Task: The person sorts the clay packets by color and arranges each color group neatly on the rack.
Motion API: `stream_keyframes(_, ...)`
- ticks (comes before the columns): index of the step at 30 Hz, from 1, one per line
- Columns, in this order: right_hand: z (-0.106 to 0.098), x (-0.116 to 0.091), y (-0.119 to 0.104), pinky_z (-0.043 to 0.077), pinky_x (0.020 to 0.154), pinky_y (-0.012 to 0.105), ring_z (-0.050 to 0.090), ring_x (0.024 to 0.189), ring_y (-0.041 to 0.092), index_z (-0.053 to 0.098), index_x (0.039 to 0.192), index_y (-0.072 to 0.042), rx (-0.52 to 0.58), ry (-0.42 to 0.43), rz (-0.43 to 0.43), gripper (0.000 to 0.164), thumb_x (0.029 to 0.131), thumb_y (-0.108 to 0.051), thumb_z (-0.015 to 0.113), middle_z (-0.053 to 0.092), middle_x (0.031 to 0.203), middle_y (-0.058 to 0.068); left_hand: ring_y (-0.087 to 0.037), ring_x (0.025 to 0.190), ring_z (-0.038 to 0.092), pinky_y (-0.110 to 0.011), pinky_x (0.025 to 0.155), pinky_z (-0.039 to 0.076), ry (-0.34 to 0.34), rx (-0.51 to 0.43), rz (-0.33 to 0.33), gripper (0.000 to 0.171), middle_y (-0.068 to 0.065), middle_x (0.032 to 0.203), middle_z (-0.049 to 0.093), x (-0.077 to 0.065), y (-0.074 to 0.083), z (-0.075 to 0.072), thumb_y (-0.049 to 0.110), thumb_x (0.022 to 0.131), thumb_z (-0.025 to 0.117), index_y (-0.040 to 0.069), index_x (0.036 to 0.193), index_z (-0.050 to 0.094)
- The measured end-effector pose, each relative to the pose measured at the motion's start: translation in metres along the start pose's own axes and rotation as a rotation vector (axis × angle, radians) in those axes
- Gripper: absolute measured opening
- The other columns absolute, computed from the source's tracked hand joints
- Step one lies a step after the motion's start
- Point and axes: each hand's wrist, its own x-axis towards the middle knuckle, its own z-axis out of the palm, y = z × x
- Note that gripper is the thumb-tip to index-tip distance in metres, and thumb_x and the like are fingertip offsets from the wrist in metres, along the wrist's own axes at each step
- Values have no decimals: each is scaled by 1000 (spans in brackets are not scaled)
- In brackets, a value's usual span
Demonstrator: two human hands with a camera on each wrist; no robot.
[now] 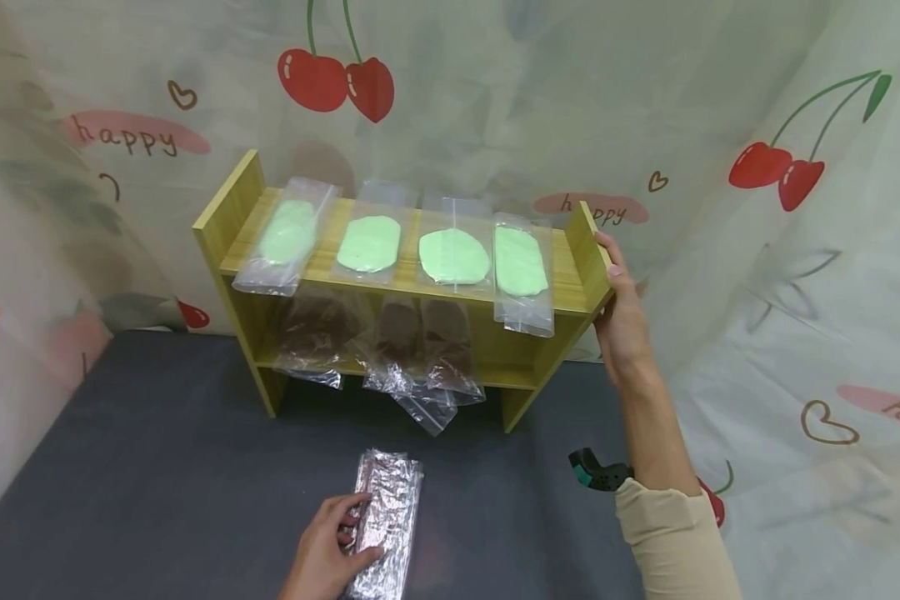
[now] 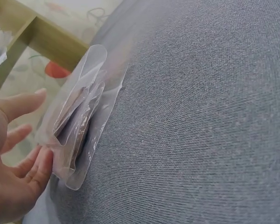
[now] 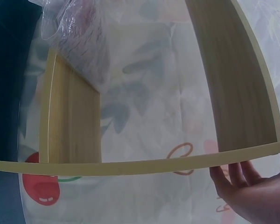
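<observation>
In the head view, my left hand (image 1: 330, 546) rests at the left side of a stack of clear, shiny plastic bags (image 1: 390, 517) on the dark cloth. The left wrist view shows its fingertips touching the bags (image 2: 79, 126), with the thumb held apart from them; dark contents show through the plastic. My right hand (image 1: 622, 325) touches the outer face of the wooden shelf (image 1: 592, 258) at its right side panel. In the right wrist view, the fingertips of the right hand (image 3: 252, 186) meet this panel (image 3: 130, 168) from outside.
Several clear bags with flat green pieces, such as this bag (image 1: 453, 254), lie along the top board. Bags with brown contents (image 1: 397, 333) hang over the lower board. The dark grey cloth (image 1: 157, 467) covers the table. Behind stands a cherry-patterned curtain (image 1: 465, 100).
</observation>
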Motion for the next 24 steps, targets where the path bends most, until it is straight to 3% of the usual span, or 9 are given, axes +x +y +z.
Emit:
stream_keyframes(6, -1, 0, 0, 29, 95, 42, 42, 110, 20, 35, 152, -27, -4, -2, -5, 49, 104, -32, 28, 43, 127, 9, -15, 88, 54, -25, 68, 49, -66, 97, -11, 75, -5, 115, 54, 4, 2, 1, 22, 61, 96, 19, 129, 64)
stream_keyframes(10, -1, 0, 0, 28, 96, 42, 42, 111, 20, 35, 152, -26, 5, -3, -8, 49, 104, -33, 28, 43, 128, 9, -13, 88, 51, -24, 66, 46, -106, 216, -2, 77, -2, 109, 52, 4, 5, 5, 22, 61, 95, 21, 131, 63)
stream_keyframes(18, 0, 0, 0, 29, 95, 42, 42, 110, 20, 35, 152, -27, 3, -4, -5, 49, 104, -33, 28, 43, 128, 10, -21, 88, 57, -38, 64, 49, -77, 442, 115, 76, 2, 97, 60, 3, 14, 12, 21, 59, 91, 25, 130, 63)
stream_keyframes(24, -1, 1, 0, 31, 94, 41, 43, 109, 20, 35, 152, -27, 1, -2, -2, 49, 104, -32, 28, 44, 125, 9, -10, 66, 52, -32, 53, 42, -51, 507, 160, 63, 9, 90, 58, 2, 17, 17, 20, 63, 88, 30, 122, 66)
